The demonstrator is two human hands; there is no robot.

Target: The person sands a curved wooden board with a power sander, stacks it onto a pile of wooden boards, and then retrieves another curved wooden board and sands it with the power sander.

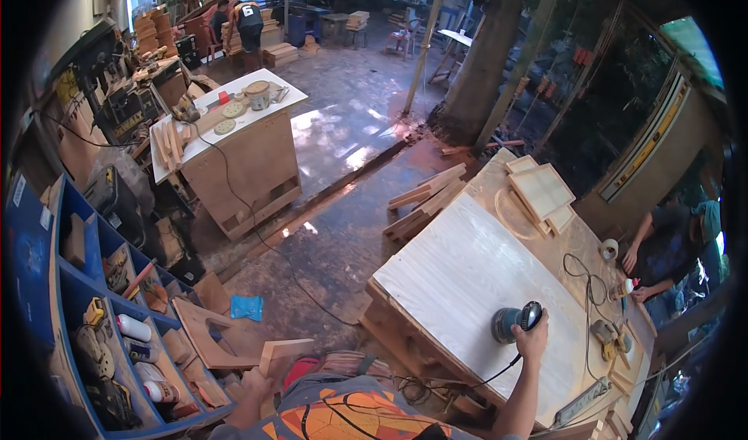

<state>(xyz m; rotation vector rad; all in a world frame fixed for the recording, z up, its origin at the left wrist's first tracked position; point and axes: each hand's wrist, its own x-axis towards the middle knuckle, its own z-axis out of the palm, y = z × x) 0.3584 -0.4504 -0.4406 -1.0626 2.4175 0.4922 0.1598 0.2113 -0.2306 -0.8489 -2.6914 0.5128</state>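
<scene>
My right hand (532, 339) is closed round the back of a teal and black power sander (510, 323), which rests on a pale wooden panel (467, 276) on the workbench. A black cord runs from the sander over the panel's near edge. At the lower left, my left hand (255, 384) grips the end of a light wooden piece (287, 349), held beside my body, away from the bench.
Blue shelving (58, 241) with tools and bottles stands at the left. A white-topped cabinet (245, 155) holds wood strips and a tin. Across the bench, a person (662, 245) stands near a bottle, cords and another sander (608, 337). Two people are at the far back.
</scene>
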